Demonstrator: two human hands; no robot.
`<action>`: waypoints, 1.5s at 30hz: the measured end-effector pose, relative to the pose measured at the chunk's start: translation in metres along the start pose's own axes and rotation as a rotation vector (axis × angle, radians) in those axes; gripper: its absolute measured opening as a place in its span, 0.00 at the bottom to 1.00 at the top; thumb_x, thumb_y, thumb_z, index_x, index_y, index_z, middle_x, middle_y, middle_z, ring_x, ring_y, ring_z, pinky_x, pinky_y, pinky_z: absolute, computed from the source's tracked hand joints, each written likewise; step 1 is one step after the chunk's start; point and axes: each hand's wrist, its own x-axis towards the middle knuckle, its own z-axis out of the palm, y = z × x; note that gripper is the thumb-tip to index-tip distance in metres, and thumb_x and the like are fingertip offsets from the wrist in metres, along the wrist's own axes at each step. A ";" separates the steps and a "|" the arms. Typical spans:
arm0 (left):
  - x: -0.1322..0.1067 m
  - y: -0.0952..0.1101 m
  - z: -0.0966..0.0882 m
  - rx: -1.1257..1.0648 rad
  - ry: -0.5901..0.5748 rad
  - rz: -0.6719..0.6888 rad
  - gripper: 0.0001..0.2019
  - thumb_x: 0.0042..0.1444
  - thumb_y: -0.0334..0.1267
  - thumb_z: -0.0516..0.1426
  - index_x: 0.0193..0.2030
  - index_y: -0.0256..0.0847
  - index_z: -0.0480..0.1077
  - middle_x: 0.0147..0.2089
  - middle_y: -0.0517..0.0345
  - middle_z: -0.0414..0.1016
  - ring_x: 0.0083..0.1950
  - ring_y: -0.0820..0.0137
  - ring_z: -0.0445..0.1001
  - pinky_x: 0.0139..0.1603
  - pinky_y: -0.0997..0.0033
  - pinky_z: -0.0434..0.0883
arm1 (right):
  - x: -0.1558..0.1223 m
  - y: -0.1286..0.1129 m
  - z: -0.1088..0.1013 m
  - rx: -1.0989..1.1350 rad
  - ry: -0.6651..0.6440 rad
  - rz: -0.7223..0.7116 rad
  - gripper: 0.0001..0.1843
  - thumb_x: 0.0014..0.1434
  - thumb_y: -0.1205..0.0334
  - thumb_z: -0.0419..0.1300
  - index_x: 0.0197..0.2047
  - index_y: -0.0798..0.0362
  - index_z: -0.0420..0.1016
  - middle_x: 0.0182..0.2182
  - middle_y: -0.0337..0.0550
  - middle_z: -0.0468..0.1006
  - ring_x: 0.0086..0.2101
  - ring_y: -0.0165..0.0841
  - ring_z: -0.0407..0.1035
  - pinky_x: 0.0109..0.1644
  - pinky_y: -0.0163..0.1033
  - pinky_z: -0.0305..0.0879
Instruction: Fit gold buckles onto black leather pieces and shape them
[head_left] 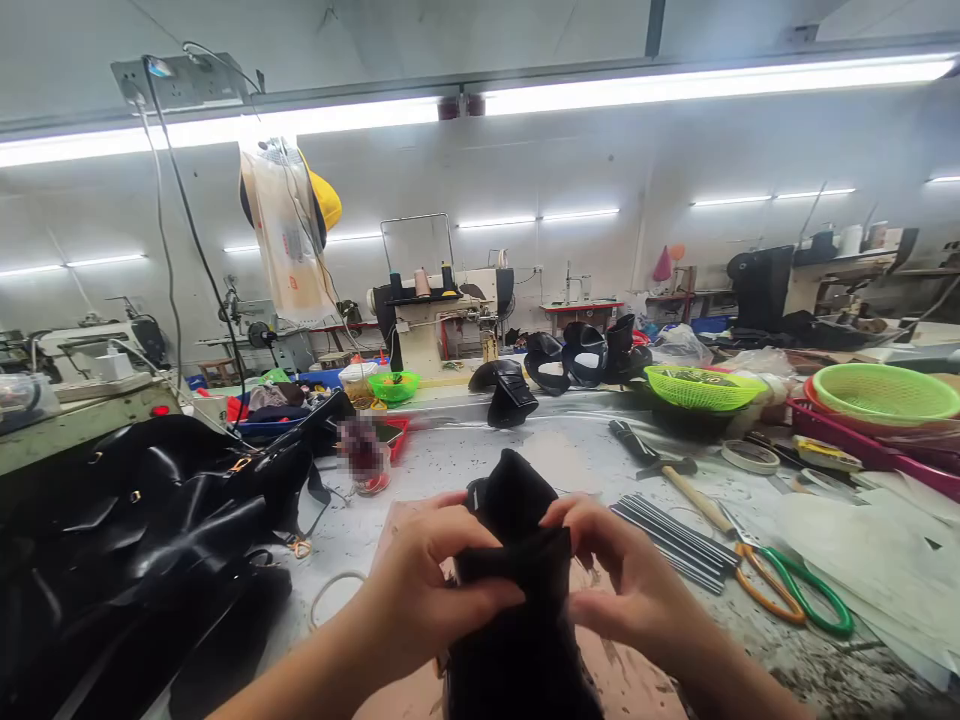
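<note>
A black boot upper [517, 640] stands in front of me on a pinkish board [405, 690], its top opening facing up. My left hand [439, 570] pinches the near top edge, thumb on the outside and fingers over the rim. On the other side, my right hand [619, 565] grips the right end of that rim between curled fingers and thumb. A black flap [517, 490] rises behind the opening. The lower part of the upper runs out of view at the bottom.
Shiny black leather pieces [150, 540] pile up at left. To the right lie black strips [675, 540], scissors [795, 590] with orange and green handles, a hammer [697, 495] and a tape roll [750, 457]. Black uppers [581, 355] and a green basket [703, 387] stand farther back.
</note>
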 end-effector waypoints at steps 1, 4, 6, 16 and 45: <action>0.001 0.000 0.001 -0.012 -0.011 0.015 0.01 0.47 0.33 0.60 0.26 0.42 0.72 0.27 0.64 0.75 0.32 0.72 0.70 0.58 0.60 0.56 | 0.001 -0.002 -0.002 0.006 0.052 -0.006 0.25 0.43 0.39 0.65 0.35 0.50 0.68 0.36 0.43 0.71 0.33 0.34 0.63 0.35 0.37 0.60; 0.003 0.001 0.006 -0.011 -0.021 0.018 0.02 0.47 0.34 0.60 0.26 0.41 0.71 0.28 0.64 0.74 0.34 0.71 0.71 0.60 0.57 0.53 | 0.007 -0.014 -0.006 0.022 -0.045 0.056 0.30 0.42 0.38 0.64 0.42 0.50 0.68 0.35 0.42 0.71 0.36 0.36 0.63 0.41 0.40 0.59; 0.004 0.000 0.010 0.029 -0.021 -0.011 0.03 0.48 0.35 0.59 0.26 0.40 0.70 0.27 0.64 0.72 0.33 0.71 0.70 0.60 0.55 0.52 | 0.011 -0.022 -0.006 0.035 -0.145 0.141 0.24 0.46 0.41 0.63 0.36 0.52 0.69 0.30 0.39 0.70 0.33 0.34 0.63 0.39 0.39 0.58; 0.005 0.000 0.021 0.143 0.025 -0.076 0.04 0.47 0.36 0.57 0.24 0.40 0.69 0.23 0.60 0.69 0.37 0.65 0.69 0.50 0.56 0.62 | 0.009 -0.033 -0.007 0.071 -0.083 0.197 0.08 0.46 0.60 0.62 0.24 0.54 0.67 0.21 0.34 0.65 0.25 0.27 0.57 0.30 0.34 0.53; 0.044 -0.001 0.046 0.389 -0.233 0.335 0.20 0.44 0.35 0.66 0.43 0.39 0.65 0.47 0.53 0.73 0.41 0.66 0.73 0.41 0.69 0.69 | 0.000 -0.062 -0.071 -0.992 -0.583 -0.114 0.09 0.49 0.61 0.68 0.25 0.51 0.71 0.22 0.36 0.73 0.25 0.31 0.66 0.28 0.34 0.56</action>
